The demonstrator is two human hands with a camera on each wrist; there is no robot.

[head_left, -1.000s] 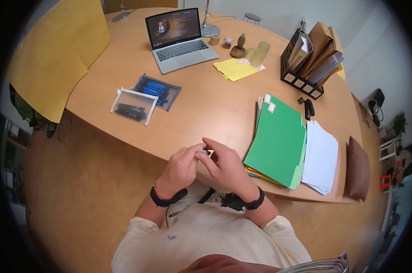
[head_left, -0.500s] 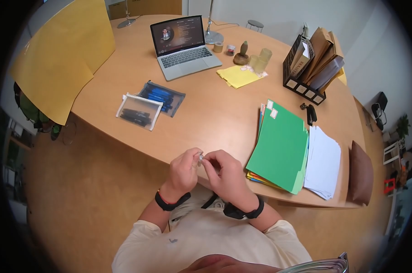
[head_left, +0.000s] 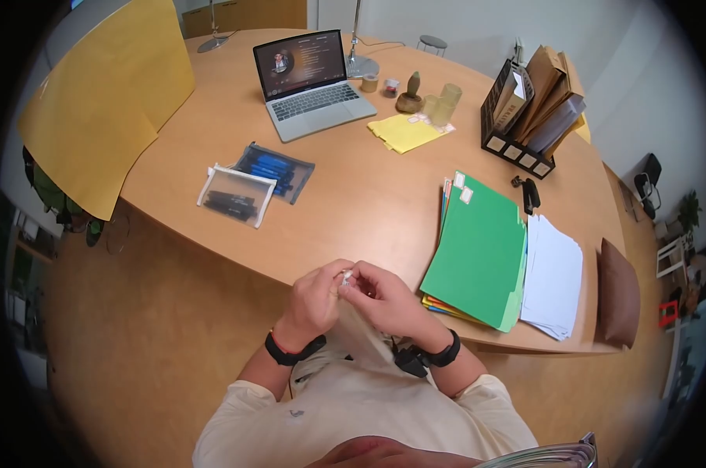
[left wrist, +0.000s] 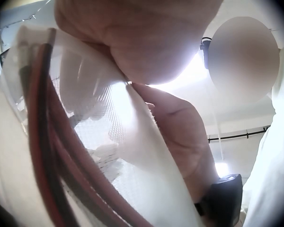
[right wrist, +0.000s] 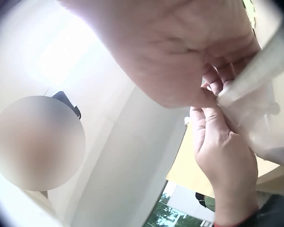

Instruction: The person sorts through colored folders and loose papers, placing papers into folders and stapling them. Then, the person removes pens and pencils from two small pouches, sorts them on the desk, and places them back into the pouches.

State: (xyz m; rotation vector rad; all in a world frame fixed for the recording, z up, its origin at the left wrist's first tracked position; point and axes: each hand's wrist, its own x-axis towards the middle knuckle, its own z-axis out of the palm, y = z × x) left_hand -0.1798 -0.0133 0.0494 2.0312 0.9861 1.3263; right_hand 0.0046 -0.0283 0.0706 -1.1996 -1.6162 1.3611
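At the table's near edge, my left hand (head_left: 310,300) and right hand (head_left: 392,304) meet, fingertips close together. Both pinch the white top edge of a translucent zip pouch (left wrist: 156,179), which hangs below them. Through its clear side, the left wrist view shows several long red-and-dark pens (left wrist: 42,118). In the right wrist view the pouch (right wrist: 255,109) appears as a blurred clear sheet beside my fingers. Beyond my left hand lie two more pouches on the table: a white-edged pouch (head_left: 232,204) with black pens, overlapping a dark-edged pouch (head_left: 289,186) with blue pens.
Green folders (head_left: 478,249) and white papers (head_left: 552,281) lie to the right, near a black stapler (head_left: 531,195) and a brown cushion (head_left: 618,296). Farther back are a laptop (head_left: 310,101), yellow cards (head_left: 407,134) and a file box (head_left: 517,152). A large yellow sheet (head_left: 95,109) stands left.
My hands have shifted slightly down and stay together at the pouch's top edge, the fingers regripping. More of the hanging pouch shows below them. The head view has tilted a little.
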